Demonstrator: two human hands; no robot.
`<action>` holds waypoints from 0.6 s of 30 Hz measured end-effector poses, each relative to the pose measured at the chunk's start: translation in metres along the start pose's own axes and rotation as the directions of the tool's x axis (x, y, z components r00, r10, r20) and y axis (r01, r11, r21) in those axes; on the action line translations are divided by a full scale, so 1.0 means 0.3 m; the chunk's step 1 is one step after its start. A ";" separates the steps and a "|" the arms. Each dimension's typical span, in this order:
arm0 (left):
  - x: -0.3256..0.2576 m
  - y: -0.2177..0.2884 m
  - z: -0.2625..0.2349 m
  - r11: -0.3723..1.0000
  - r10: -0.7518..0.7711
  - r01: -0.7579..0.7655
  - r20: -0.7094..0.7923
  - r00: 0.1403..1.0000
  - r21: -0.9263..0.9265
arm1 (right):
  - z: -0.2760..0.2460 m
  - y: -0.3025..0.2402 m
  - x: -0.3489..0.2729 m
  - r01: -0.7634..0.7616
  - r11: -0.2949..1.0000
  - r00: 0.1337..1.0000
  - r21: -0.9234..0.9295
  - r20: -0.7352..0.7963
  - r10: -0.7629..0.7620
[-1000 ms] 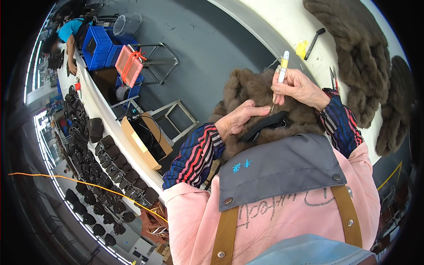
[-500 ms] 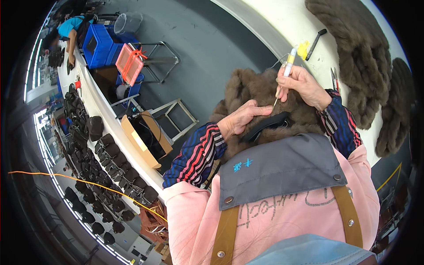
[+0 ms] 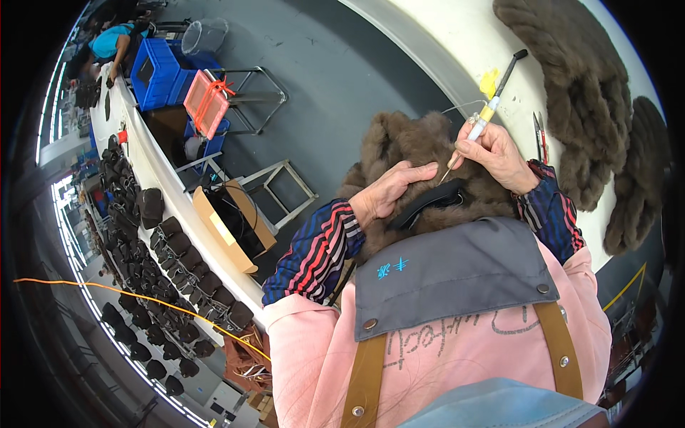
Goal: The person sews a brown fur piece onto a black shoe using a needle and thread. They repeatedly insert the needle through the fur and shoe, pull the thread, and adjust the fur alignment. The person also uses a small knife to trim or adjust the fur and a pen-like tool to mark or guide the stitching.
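A brown fur piece (image 3: 407, 146) with a black strip on it rests in front of my chest. My left hand (image 3: 389, 191) presses flat on the fur, fingers pointing right. My right hand (image 3: 496, 153) grips a thin tool with a white and yellow handle (image 3: 479, 123), its metal tip angled down into the fur beside my left fingertips. A pale thread runs from the tool toward the table.
More brown fur pieces (image 3: 571, 78) lie on the white table (image 3: 457, 43), with a black-handled tool (image 3: 508, 68) and small snips (image 3: 540, 135). To the left are a long bench with rows of dark items (image 3: 164, 250), blue crates (image 3: 153, 71), metal stools and another person (image 3: 107, 46).
My right hand has tilted the tool and brought its tip down to the fur by my left fingers; earlier it stood more upright. The left hand stays put.
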State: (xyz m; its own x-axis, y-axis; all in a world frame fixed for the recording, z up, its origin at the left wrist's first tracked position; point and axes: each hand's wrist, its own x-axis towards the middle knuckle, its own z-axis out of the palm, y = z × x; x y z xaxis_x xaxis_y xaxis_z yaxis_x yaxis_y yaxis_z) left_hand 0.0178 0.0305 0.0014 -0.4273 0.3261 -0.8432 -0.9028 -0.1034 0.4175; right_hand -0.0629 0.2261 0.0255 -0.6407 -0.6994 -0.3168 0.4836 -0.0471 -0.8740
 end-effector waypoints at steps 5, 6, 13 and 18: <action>-0.032 0.032 0.019 1.000 0.002 -0.002 0.013 1.000 -0.020 | -0.003 0.009 0.004 0.007 1.000 1.000 0.008 -0.004 -0.007; -0.034 0.034 0.020 1.000 0.012 -0.011 0.026 1.000 -0.023 | -0.002 0.009 0.005 0.002 1.000 1.000 0.008 -0.004 -0.002; -0.009 0.009 0.002 0.999 -0.010 0.011 0.008 1.000 -0.037 | -0.004 0.013 0.013 -0.007 1.000 1.000 0.008 0.021 0.007; -0.020 0.025 0.012 0.999 -0.039 0.039 -0.051 0.998 0.010 | -0.005 0.007 0.016 -0.003 1.000 0.999 0.009 0.034 0.003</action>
State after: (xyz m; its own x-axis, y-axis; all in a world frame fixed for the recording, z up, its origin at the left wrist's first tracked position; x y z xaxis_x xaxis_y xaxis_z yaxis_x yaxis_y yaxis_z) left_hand 0.0138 0.0311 0.0107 -0.3938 0.2820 -0.8749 -0.9184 -0.0812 0.3873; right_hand -0.0659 0.2236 0.0217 -0.6185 -0.7234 -0.3067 0.4908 -0.0508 -0.8698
